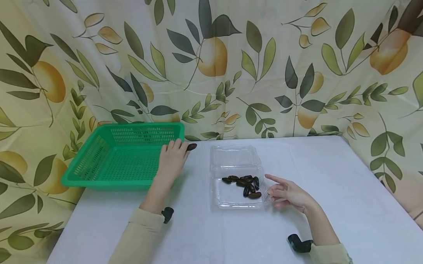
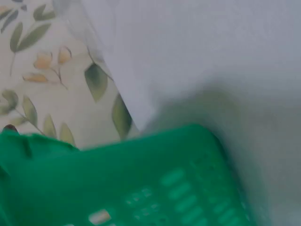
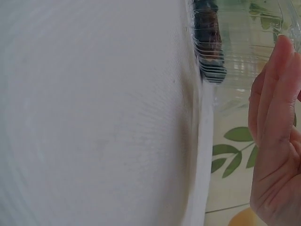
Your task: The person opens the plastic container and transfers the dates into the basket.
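Note:
The left hand is over the right rim of the green basket, pinching a dark brown date at its fingertips. In the left wrist view the basket fills the lower part, and that hand does not show. Several dark dates lie in a clear hinged plastic box, its lid folded back. Beside the box's right edge is the right hand, fingers loosely extended and holding nothing. The right wrist view shows this hand near the clear box wall, with dates behind the plastic.
A white cloth covers the table. Behind and at the sides hangs a curtain printed with fruit and leaves. The basket stands at the table's back left, left of the box.

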Available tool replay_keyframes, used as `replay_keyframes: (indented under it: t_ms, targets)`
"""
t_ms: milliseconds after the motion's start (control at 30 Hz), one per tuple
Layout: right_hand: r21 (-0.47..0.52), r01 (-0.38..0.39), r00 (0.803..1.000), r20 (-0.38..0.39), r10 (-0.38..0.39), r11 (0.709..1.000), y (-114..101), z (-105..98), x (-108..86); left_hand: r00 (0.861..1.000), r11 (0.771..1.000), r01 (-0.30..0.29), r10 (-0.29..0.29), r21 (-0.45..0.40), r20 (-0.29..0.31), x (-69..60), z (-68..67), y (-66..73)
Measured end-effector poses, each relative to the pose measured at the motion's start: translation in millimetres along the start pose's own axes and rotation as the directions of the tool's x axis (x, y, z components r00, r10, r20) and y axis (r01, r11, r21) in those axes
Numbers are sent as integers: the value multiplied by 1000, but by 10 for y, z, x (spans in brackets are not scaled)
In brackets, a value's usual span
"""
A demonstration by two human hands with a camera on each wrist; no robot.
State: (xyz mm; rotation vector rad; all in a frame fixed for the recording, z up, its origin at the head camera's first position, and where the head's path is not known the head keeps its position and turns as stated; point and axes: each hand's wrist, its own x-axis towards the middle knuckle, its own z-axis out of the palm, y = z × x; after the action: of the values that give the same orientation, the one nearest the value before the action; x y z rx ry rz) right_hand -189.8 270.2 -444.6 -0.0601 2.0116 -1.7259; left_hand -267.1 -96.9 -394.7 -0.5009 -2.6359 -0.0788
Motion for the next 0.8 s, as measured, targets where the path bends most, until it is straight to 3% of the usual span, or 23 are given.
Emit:
replay_keyframes:
  t_ms: [167, 333, 567, 800]
  targets:
    - [2, 3, 1000, 7, -3, 1000, 14, -8, 12, 991, 991, 122, -118, -54, 64, -70, 15, -273]
    - [5, 5, 1000, 12, -5, 1000, 24, -18, 14, 982, 986, 164, -160, -33, 102, -132, 33, -498]
    - [4, 7, 1000, 13, -7, 1000, 32, -25, 22, 966, 983, 183, -181, 5, 184, -197, 41, -690]
    - [13, 5, 1000, 13, -5, 1000, 35, -24, 23, 937, 983, 178, -180, 35, 300, -225, 95, -770]
